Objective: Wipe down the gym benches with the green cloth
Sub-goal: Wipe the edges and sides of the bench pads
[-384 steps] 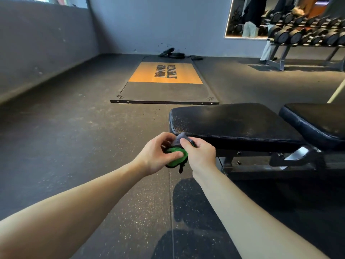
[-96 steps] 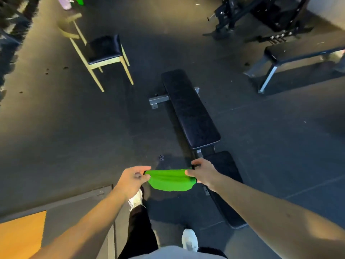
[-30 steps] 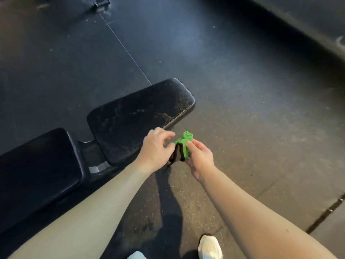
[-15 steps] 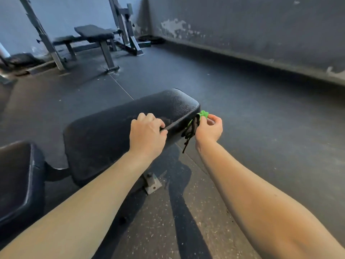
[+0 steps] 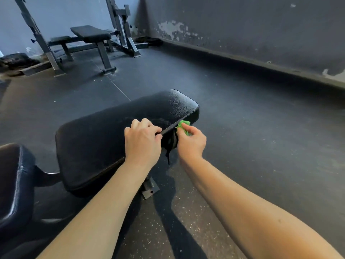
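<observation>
A black padded gym bench (image 5: pixel 104 135) lies right in front of me, its long pad running from lower left to upper right. My left hand (image 5: pixel 142 142) rests on the pad's near edge, fingers curled over it. My right hand (image 5: pixel 190 142) is just beside the pad's near side, pinching the bunched green cloth (image 5: pixel 183 126), which has a dark part hanging down against the bench side. The cloth touches the pad's edge. A second pad of the same bench (image 5: pixel 13 182) sits at the far left.
Another bench (image 5: pixel 89 34) stands inside a grey metal rack (image 5: pixel 119 25) at the back left. A dark wall (image 5: pixel 242 28) runs along the right. The bench's metal foot (image 5: pixel 150 188) is on the speckled rubber floor (image 5: pixel 261 146) below my arms.
From half a second ago, little differs: my left hand stays on the pad edge, and my right hand with the cloth sits slightly closer against the bench side.
</observation>
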Available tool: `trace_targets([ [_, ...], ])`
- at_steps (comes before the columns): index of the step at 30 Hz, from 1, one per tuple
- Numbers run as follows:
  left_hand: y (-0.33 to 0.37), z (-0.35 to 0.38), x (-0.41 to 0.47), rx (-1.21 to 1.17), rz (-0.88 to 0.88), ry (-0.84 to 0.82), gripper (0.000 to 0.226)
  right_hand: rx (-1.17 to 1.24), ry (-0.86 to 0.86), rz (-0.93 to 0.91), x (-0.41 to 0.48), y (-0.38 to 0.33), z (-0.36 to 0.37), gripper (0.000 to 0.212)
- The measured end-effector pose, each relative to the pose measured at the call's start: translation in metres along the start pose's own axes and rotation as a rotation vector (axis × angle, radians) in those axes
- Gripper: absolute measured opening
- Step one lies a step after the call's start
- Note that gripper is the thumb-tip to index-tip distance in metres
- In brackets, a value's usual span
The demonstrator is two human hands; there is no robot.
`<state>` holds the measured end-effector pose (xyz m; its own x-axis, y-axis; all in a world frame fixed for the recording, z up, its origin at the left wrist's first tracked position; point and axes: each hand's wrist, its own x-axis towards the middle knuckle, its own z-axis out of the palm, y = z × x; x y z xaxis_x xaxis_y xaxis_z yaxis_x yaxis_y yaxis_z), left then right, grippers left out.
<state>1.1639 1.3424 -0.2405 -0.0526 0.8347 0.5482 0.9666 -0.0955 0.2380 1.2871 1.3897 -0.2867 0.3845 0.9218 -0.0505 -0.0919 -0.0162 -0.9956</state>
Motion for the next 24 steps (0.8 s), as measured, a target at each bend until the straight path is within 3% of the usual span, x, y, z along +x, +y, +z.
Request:
trace_targets([
  [3, 0.001, 0.002, 0.004, 0.021, 0.0, -0.01, 0.012, 0.081, -0.042, -0.023, -0.002, 0.006, -0.003, 0.014],
  [9, -0.001, 0.0, 0.005, -0.017, -0.004, -0.018, 0.009, 0.194, 0.179, -0.016, 0.066, -0.009, -0.013, 0.009],
  [11, -0.003, -0.002, 0.003, -0.032, 0.003, -0.02, 0.01, 0.142, 0.196, -0.058, 0.066, -0.012, -0.014, 0.017],
  [19, -0.017, -0.022, 0.004, -0.018, -0.004, -0.11, 0.014, -0.322, -0.187, -0.711, -0.016, -0.005, -0.002, 0.016],
  [21, -0.023, -0.03, 0.002, -0.018, -0.022, -0.135, 0.015, -0.411, -0.208, -0.669, 0.007, -0.018, 0.001, 0.015],
  [24, -0.028, -0.041, -0.008, -0.033, -0.045, -0.149, 0.013, -0.475, -0.138, -0.438, 0.053, -0.038, 0.002, 0.016],
])
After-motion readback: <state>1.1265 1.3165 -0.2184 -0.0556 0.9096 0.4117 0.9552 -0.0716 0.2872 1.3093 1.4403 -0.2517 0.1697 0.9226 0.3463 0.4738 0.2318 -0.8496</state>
